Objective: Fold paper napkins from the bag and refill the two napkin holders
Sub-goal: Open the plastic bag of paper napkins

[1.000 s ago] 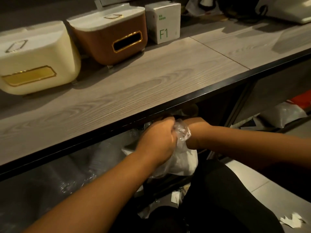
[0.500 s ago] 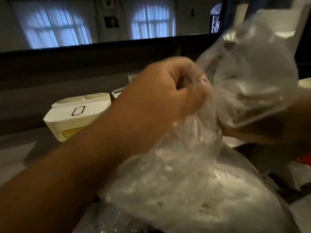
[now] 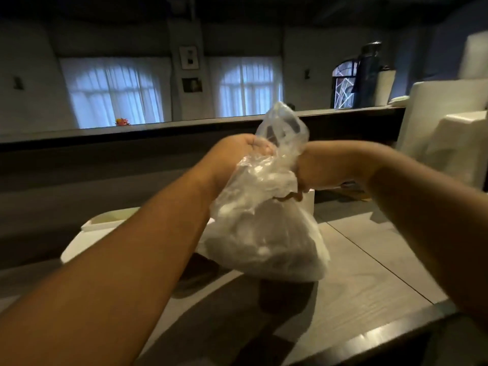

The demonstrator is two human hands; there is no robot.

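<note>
- Head view shows a clear plastic bag (image 3: pixel 266 233) held up in the air above a pale wood-grain counter (image 3: pixel 369 273), between both forearms; its rounded bottom hangs clear of the counter and casts a dark shadow below.
- Left hand (image 3: pixel 237 151) is curled round the gathered neck of the bag from the left, fingers closed into the crumpled film.
- Right hand (image 3: pixel 314 167) grips the same neck from the right, fist closed, with a fold of plastic bunched under its fingers. A loose tuft of film stands up above the two hands.
- White, soft-looking contents fill the lower part of the bag; they are probably the paper napkins, though single sheets cannot be made out through the film.
- Handling judgement: the load looks light and soft, sagging into a pouch rather than holding a shape. The thin film is likely slippery and easy to tear, so pulling the neck apart should be gentle.
- Best hold seems to be the bunched neck, where both hands are now; supporting the bottom would help when setting it down.
- Napkins inside should crease and crush readily, so squeezing the body of the bag is better avoided.
- One cream napkin holder (image 3: pixel 105 231) sits on the counter behind the left forearm, partly hidden; the second holder cannot be seen clearly.
</note>
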